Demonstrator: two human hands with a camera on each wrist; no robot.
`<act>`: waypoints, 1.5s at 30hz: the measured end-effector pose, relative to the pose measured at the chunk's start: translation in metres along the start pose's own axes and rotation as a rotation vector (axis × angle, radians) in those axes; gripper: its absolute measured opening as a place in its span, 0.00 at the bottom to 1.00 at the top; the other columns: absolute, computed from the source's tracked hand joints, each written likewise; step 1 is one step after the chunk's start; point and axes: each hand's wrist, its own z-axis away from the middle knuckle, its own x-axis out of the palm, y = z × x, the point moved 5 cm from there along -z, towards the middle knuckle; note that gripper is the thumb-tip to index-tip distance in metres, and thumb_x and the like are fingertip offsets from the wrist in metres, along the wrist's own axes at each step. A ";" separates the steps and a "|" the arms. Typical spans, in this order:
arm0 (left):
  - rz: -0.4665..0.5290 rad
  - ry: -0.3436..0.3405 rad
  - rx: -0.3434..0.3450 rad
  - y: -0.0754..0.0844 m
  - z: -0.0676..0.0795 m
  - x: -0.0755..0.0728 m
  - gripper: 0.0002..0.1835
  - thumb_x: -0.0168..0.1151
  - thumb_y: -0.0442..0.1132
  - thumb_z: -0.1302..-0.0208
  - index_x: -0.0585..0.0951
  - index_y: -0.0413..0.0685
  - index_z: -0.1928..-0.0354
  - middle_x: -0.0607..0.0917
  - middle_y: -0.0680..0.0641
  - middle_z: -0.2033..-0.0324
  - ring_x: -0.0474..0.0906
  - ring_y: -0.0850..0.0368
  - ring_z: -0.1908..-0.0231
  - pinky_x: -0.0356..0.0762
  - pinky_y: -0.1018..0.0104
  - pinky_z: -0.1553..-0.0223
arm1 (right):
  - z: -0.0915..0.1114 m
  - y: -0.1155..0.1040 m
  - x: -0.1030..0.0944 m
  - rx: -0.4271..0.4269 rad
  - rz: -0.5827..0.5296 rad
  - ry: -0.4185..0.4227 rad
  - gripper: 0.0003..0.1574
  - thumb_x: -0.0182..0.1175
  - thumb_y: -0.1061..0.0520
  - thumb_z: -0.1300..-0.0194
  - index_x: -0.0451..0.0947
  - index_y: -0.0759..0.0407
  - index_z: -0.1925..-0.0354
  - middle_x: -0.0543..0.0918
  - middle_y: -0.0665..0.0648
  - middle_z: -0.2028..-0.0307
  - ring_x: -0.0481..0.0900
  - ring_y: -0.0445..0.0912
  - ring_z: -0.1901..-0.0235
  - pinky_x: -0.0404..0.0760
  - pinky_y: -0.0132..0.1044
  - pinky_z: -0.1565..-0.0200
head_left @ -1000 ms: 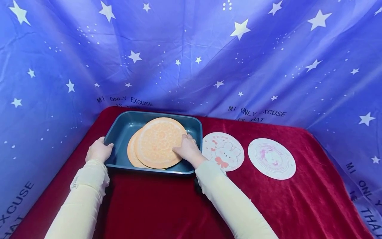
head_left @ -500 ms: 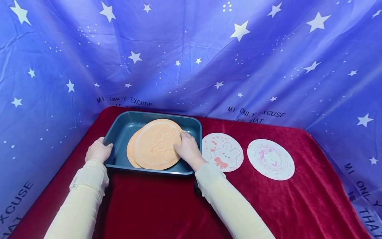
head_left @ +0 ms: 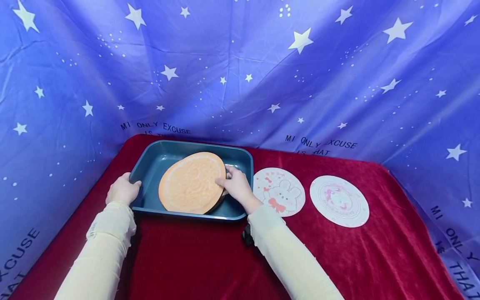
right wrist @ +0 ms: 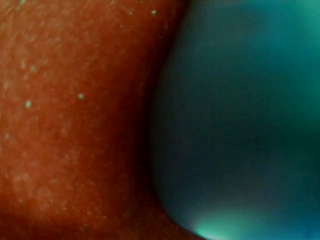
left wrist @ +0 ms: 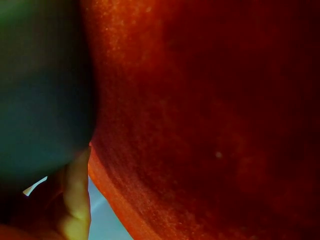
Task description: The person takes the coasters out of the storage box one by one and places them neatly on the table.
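A dark teal rectangular tray (head_left: 150,173) lies on the table in the head view. My left hand (head_left: 123,189) grips its left rim. Inside the tray is a round mat printed like an orange slice (head_left: 193,183). My right hand (head_left: 240,186) pinches that mat at its right edge, thumb on top, and this edge is raised off the tray floor. Whatever lies under the mat is mostly hidden. The tray's wall (left wrist: 45,100) blurs across the left wrist view, with a finger (left wrist: 77,195) against it. In the right wrist view only the tray's wall (right wrist: 235,125) and the cloth show.
Right of the tray lies a round white rabbit mat (head_left: 283,192), partly behind the right arm. Farther right is another white round mat with a pink print (head_left: 339,201). Red velvet cloth (head_left: 195,258) covers the table. A blue star-patterned curtain (head_left: 202,62) surrounds it.
My right hand has shifted the top orange mat leftward, so it covers the mat that showed beneath it. The mat's right edge has lifted. My left hand stays on the rim.
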 end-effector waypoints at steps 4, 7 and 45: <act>-0.002 -0.002 0.005 0.000 0.000 0.000 0.27 0.47 0.45 0.26 0.64 0.38 0.31 0.74 0.27 0.41 0.73 0.30 0.47 0.73 0.35 0.49 | 0.001 0.003 0.003 0.027 -0.093 -0.058 0.35 0.61 0.59 0.33 0.64 0.65 0.31 0.87 0.68 0.55 0.86 0.47 0.80 0.86 0.39 0.73; -0.004 -0.002 0.007 0.001 0.000 0.000 0.27 0.47 0.45 0.26 0.64 0.38 0.32 0.74 0.27 0.41 0.73 0.30 0.47 0.74 0.36 0.49 | 0.002 0.003 0.004 0.024 -0.075 -0.077 0.34 0.60 0.58 0.31 0.64 0.66 0.32 0.87 0.69 0.56 0.86 0.47 0.81 0.86 0.39 0.73; -0.010 -0.027 -0.018 0.001 -0.001 0.003 0.29 0.45 0.45 0.26 0.61 0.40 0.29 0.71 0.26 0.39 0.72 0.29 0.46 0.73 0.35 0.49 | 0.076 -0.016 -0.064 -0.360 -0.505 0.397 0.22 0.58 0.68 0.32 0.69 0.72 0.42 0.84 0.74 0.55 0.86 0.36 0.67 0.85 0.30 0.62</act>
